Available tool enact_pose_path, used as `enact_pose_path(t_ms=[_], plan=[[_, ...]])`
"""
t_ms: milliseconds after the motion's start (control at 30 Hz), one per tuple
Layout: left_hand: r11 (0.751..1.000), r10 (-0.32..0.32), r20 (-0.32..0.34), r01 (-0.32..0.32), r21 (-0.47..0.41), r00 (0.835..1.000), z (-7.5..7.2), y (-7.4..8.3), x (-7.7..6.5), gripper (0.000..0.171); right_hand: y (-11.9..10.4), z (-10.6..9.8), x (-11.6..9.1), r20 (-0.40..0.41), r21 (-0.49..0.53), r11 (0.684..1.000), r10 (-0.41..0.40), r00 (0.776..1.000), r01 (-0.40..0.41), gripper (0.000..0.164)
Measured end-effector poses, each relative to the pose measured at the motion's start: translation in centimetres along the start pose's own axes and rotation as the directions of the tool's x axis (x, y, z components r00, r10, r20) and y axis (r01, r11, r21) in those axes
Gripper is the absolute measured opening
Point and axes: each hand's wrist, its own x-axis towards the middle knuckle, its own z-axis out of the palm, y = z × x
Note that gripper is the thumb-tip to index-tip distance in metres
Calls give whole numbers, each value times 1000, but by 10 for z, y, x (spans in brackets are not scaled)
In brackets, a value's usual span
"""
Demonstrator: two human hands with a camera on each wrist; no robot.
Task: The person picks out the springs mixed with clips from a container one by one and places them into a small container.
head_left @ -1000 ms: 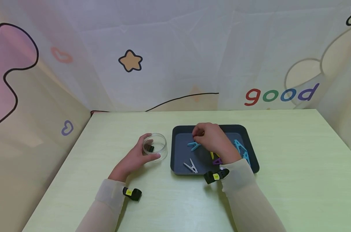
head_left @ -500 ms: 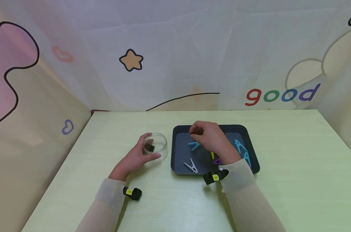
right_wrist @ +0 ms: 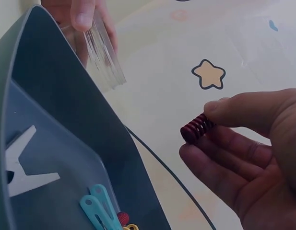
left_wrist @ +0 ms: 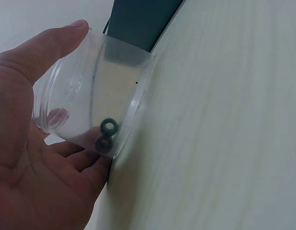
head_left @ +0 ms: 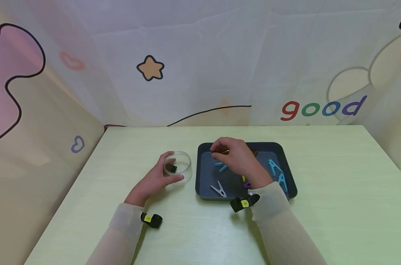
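My left hand [head_left: 152, 181] grips a clear round container [head_left: 184, 170] around its side, on the table left of the tray. Dark green coil springs [left_wrist: 108, 127] lie in the bottom of the container. Over the back left of the dark tray [head_left: 200, 180], my right hand [head_left: 237, 158] pinches a dark red coil spring [right_wrist: 198, 128] between thumb and fingers, raised above the tray in the right wrist view. Below it in the tray are a blue clothespin [right_wrist: 100, 208], another red spring [right_wrist: 123, 218] and a yellow ring-like piece [right_wrist: 132, 227].
A white clothespin [head_left: 219, 189] lies at the tray's front left, and blue clothespins [head_left: 277, 173] at its right side. Purple [head_left: 247, 185] and yellow [head_left: 243, 178] pieces show partly behind the right wrist. Brownish coils [head_left: 255, 152] lie near the tray's back.
My right hand has moved left and slightly up, toward the container, uncovering coils at the tray's back. The left hand and container have stayed in place.
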Motion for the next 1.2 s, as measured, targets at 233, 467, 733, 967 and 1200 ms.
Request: enact_pose_path(t_ms=[233,467,733,967,1200], plan=[[1000,-3,-4,3,16,1000,-1,1,-1,89,-1,5,0,-1,63,998,-22,1000,22,11],[1000,-9,-5,9,9,1000,-1,3,-1,86,-4,11,0,-38,99,992,-75,997,78,12],[1000,-10,-6,10,8,1000,-1,3,-2,85,-9,19,1,-101,104,987,-115,988,126,15],[1000,0,-6,0,13,1000,-2,3,-1,86,-13,28,4,-128,121,983,-121,984,137,14],[1000,0,-3,0,16,1000,-2,3,-2,86,-16,36,5,-152,124,979,-141,978,161,13]])
